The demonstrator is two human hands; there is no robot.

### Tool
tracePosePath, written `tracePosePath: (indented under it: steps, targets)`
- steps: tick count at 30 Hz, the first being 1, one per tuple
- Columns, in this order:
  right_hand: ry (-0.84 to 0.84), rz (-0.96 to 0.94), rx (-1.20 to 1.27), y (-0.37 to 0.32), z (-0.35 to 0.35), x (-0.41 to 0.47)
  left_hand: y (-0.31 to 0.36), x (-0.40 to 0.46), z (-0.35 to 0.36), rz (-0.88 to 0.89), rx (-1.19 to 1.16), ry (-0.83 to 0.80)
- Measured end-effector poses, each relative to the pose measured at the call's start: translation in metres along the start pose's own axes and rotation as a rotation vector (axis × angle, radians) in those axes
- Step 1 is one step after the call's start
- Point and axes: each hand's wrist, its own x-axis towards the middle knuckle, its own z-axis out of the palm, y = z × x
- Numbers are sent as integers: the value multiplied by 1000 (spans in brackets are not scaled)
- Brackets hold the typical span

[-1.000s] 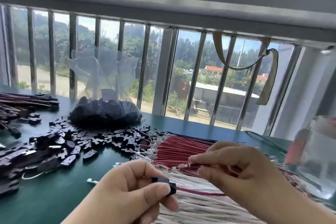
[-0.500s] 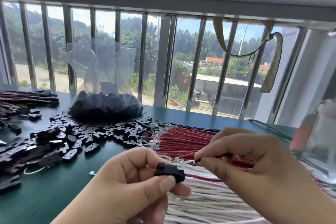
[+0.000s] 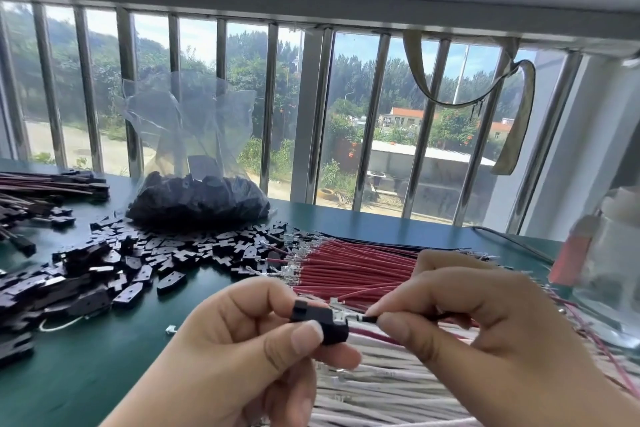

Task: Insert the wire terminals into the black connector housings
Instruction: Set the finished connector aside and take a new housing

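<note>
Pinching a black connector housing between thumb and fingers, the left hand meets the right hand — fingertips clamped on a wire whose terminal sits at the housing's mouth — where a tilted push could bend it.

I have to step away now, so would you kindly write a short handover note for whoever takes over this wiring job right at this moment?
Left hand: pinches one black connector housing between thumb and fingers.
Right hand: pinches a dark wire, with its metal terminal at the housing's opening.
Supplies: loose housings lie on the green table, more in the clear bag; red wires and white wires lie bundled under the hands.
Done: terminal lined up with the housing; whether it is seated cannot be told.
Left: push it home, then continue with the remaining wires and housings.
</note>
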Motion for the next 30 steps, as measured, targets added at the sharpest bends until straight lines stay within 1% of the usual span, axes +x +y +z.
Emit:
tracePosePath:
  steps: [3, 8, 12, 16, 18, 20, 23, 25, 27, 30]
  targets:
    - [19, -9, 49, 1, 3, -1, 1, 0, 1, 19, -18, 2]
    - [40, -63, 43, 1, 4, -2, 1, -2, 1, 17, -40, -16]
    - [67, -119, -77, 1, 4, -4, 1, -3, 0, -4, 3, -36]
    - [68, -200, -285, -1, 2, -5, -3, -2, -2, -40, 24, -46]
    - [66, -208, -284, -2, 4, -5, -6, -1, -4, -39, 112, -62]
    - [38, -192, -245, -2, 6, -4, -8, 0, -5, -37, 227, -77]
    - [-41, -87, -178, 0, 6, -2, -8, 2, -4, -10, 287, -35]
    - [-138, 1, -123, 2, 2, 2, -7, 2, -2, 59, 361, 31]
    - [-230, 70, -73, 7, -3, 5, -7, 2, 0, 128, 460, 130]
    - [-282, 63, -122, 13, -3, 5, -8, 1, 5, 153, 540, 209]
